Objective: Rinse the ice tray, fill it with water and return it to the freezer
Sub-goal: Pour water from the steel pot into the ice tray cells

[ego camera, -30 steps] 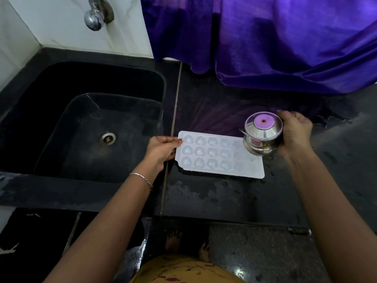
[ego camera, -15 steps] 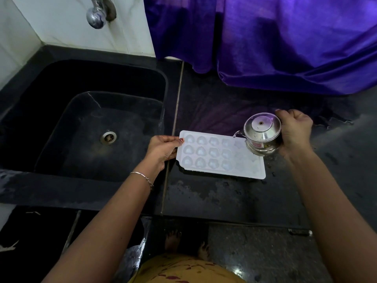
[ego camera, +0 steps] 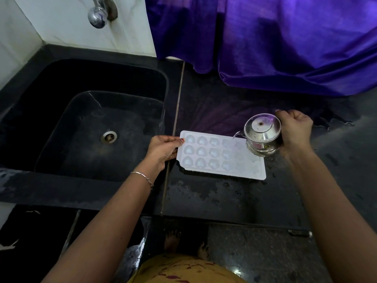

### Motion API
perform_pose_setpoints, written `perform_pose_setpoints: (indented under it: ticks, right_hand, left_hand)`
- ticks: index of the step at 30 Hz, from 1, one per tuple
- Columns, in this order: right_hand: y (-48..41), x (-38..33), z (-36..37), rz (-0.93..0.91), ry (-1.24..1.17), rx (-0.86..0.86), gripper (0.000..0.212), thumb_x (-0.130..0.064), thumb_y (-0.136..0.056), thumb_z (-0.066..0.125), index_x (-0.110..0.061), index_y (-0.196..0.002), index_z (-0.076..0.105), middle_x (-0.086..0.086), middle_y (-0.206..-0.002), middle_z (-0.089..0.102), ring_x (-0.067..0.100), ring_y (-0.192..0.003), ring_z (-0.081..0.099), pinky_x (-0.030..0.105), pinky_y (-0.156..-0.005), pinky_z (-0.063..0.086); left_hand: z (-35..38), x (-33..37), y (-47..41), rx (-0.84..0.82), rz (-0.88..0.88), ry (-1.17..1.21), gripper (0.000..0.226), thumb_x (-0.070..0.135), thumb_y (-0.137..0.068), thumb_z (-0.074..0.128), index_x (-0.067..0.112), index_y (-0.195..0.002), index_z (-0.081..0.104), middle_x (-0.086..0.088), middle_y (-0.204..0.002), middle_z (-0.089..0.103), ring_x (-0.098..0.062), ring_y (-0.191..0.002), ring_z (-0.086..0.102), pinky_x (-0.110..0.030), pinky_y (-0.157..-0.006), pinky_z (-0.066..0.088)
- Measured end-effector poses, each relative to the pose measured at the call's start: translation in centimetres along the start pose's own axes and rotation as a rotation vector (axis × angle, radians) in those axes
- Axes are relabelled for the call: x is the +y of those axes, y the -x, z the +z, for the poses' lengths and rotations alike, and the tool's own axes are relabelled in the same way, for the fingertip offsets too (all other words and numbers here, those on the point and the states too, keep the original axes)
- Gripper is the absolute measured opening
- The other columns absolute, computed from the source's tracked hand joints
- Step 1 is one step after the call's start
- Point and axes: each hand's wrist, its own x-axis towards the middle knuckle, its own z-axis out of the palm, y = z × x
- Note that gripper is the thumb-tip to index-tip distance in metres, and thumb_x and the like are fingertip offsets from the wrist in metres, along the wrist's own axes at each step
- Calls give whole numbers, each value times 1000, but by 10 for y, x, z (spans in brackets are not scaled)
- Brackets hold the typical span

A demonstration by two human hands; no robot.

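Observation:
A white ice tray (ego camera: 219,158) with heart-shaped cells lies flat on the black counter, just right of the sink. My left hand (ego camera: 164,149) grips its left edge. My right hand (ego camera: 293,130) holds a small steel pot (ego camera: 262,133) tilted to the left over the tray's right end. A thin stream of water runs from the pot's lip onto the tray. The cells at the right end look wet and glossy.
A black sink (ego camera: 87,127) with a round drain (ego camera: 108,137) lies to the left, a chrome tap (ego camera: 100,12) above it. Purple cloth (ego camera: 275,41) hangs over the back of the wet counter (ego camera: 224,197). Bare feet show on the floor below.
The steel pot has tipped further to the left over the tray and water now pours from its lip. My left hand has stayed on the tray's edge.

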Motion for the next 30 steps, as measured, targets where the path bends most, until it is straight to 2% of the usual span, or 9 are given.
perform_pose_setpoints:
  ticks: [9, 15, 18, 23, 26, 30]
  right_hand:
    - [3, -1, 3, 0, -27, -7, 44, -9, -82, 65, -21, -54, 33, -8, -45, 35, 9, -47, 35, 27, -51, 35]
    - [3, -2, 3, 9, -26, -5, 42, -9, -82, 65, -21, -55, 35, -5, -48, 37, 9, -47, 37, 25, -50, 37]
    - [3, -3, 2, 36, -75, 8, 37, -9, -82, 65, -20, -58, 40, 0, -55, 41, 9, -49, 42, 24, -51, 39]
    - [8, -6, 2, 131, -208, 17, 18, -8, -86, 63, -15, -71, 58, -1, -64, 60, 10, -57, 59, 22, -57, 51]
    - [11, -9, 4, 166, -241, 25, 14, -9, -87, 63, -14, -75, 60, -1, -68, 63, 10, -60, 62, 24, -62, 53]
    - [16, -13, 10, 158, -206, -5, 15, -11, -87, 64, -15, -74, 58, -2, -67, 62, 8, -58, 62, 22, -59, 52]
  left_hand:
    - [-1, -1, -1, -4, 0, -5, 7, 8, -84, 72, 3, -89, 69, -10, -86, 72, -11, -62, 71, -21, -52, 54]
    - [-1, 0, 0, -6, 0, -1, 6, 7, -84, 72, 4, -87, 69, -10, -85, 72, -11, -62, 71, -22, -53, 55]
    - [0, 0, 1, -7, 2, -4, 4, 8, -84, 72, 6, -85, 69, -9, -85, 72, -12, -65, 70, -21, -54, 55]
    - [-1, 1, 1, -8, -1, -2, 4, 8, -83, 72, 5, -86, 69, -9, -85, 72, -12, -65, 70, -21, -54, 55]
    - [-1, 1, 1, -5, -2, -4, 5, 8, -83, 73, 5, -86, 69, -10, -85, 73, -12, -64, 71, -21, -53, 54]
    - [0, 1, 1, -1, 1, 0, 4, 7, -83, 73, 6, -83, 69, -8, -82, 72, -10, -60, 70, -21, -52, 54]
